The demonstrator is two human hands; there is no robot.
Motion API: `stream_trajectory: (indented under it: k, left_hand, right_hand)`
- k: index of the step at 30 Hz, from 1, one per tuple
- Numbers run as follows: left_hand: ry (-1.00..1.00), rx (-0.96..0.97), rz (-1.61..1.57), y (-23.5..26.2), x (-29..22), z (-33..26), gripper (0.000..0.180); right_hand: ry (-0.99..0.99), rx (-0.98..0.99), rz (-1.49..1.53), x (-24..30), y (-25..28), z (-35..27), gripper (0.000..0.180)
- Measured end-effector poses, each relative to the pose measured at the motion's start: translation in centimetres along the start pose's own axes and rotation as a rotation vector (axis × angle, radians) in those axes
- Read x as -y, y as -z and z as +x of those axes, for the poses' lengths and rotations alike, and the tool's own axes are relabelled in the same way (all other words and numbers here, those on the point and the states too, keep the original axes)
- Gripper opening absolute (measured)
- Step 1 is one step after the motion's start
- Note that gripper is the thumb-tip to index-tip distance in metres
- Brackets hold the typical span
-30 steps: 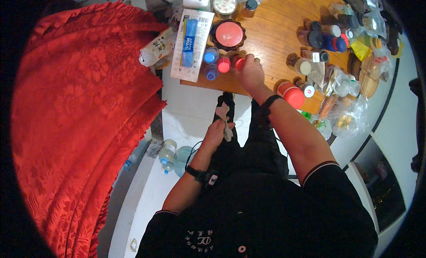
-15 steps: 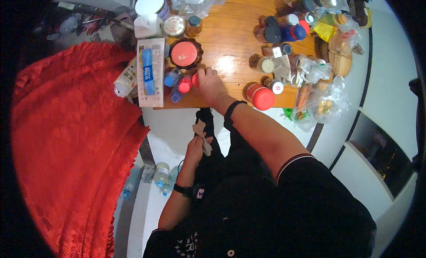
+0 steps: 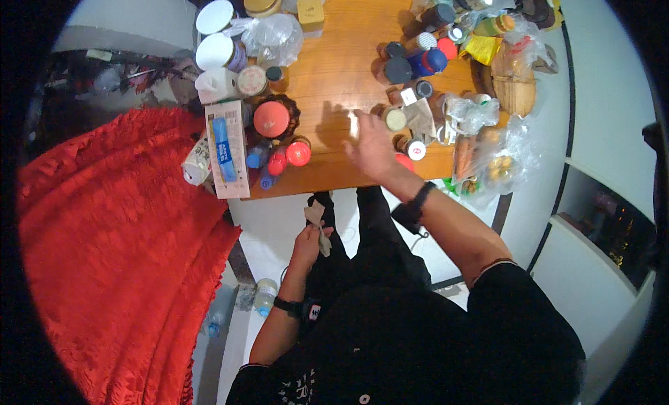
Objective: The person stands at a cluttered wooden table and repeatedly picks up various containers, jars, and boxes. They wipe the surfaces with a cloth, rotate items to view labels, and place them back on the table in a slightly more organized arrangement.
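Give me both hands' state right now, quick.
Left hand: closed, holding a small brown scrap.
Right hand: open, fingers spread over the table, holding nothing.

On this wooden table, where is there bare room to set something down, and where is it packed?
The table is bare down its middle, between the red-lidded jar on the left and the small jars on the right. The right hand reaches over that strip's near end. Both sides are crowded; plastic bags fill the right edge.
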State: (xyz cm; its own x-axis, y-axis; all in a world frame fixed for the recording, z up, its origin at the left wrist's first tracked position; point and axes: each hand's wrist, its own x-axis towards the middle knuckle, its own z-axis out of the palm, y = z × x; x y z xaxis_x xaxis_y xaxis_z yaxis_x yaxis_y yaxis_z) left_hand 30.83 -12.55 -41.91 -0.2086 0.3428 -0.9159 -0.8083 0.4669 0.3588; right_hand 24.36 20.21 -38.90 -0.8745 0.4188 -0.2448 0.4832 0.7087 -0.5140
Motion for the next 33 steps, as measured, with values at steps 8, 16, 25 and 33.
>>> stream_trajectory:
  k: [8,16,25,33]
  left_hand:
    - [-0.089,0.047,0.072,-2.3,-1.9,1.2,0.049]
    - [-0.052,0.006,0.086,-5.9,-1.9,1.7,0.047]
    - [0.023,-0.054,0.035,-7.6,0.6,1.7,0.047]
    - [0.024,-0.086,0.077,-7.5,-0.7,2.0,0.043]
  right_hand:
    - [-0.142,-0.033,-0.107,-9.3,10.5,-2.2,0.063]
    - [0.184,-0.058,-0.424,-13.7,7.1,8.4,0.058]
    - [0.104,0.174,-1.023,-16.3,3.0,16.0,0.057]
    - [0.141,0.145,-0.974,-16.7,3.0,16.8,0.075]
